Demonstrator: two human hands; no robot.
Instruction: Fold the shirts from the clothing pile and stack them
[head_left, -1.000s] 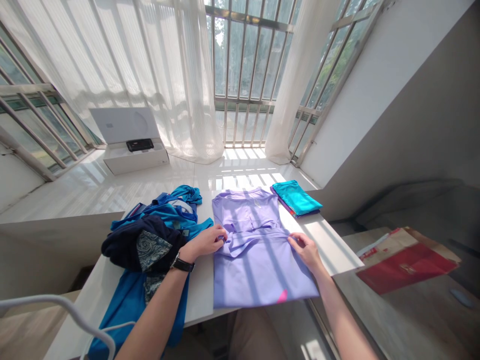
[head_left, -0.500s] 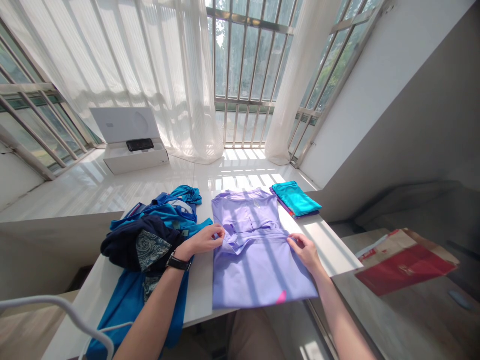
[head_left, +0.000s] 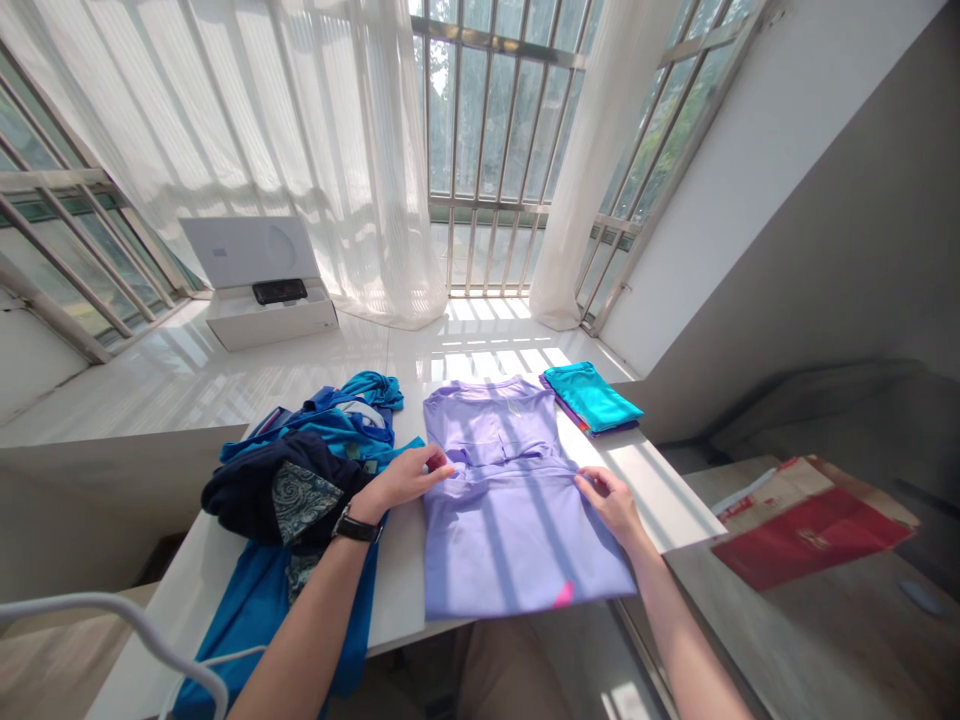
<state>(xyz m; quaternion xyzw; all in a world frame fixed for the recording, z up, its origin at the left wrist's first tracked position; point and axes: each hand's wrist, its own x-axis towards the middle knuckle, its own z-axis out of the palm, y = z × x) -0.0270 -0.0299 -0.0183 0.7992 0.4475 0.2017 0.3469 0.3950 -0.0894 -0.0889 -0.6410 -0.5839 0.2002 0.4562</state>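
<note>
A lavender shirt [head_left: 525, 545] lies spread on the white table, its neckline toward the window and a fold running across its middle. A small pink mark shows near its front edge. My left hand [head_left: 412, 475], with a black watch on the wrist, pinches the shirt at the left end of the fold. At the opposite end, my right hand [head_left: 609, 497] has thumb and fingers closed on the fabric. Beside my left forearm is a heap of blue and navy clothes [head_left: 315, 470], one with a paisley patch. Folded turquoise cloth [head_left: 592, 396] tops a small stack at the back right.
An open white box [head_left: 274, 322] with a black device stands on the sill at the back left. A red and tan paper bag [head_left: 814, 535] lies lower down at the right. A pale curved tube [head_left: 112, 605] crosses the lower left. Curtains hang before the barred window.
The left end of the fold, bunched up before, now lies flatter and straighter under my left hand, which has shifted slightly. My right hand stays in place on the fabric.
</note>
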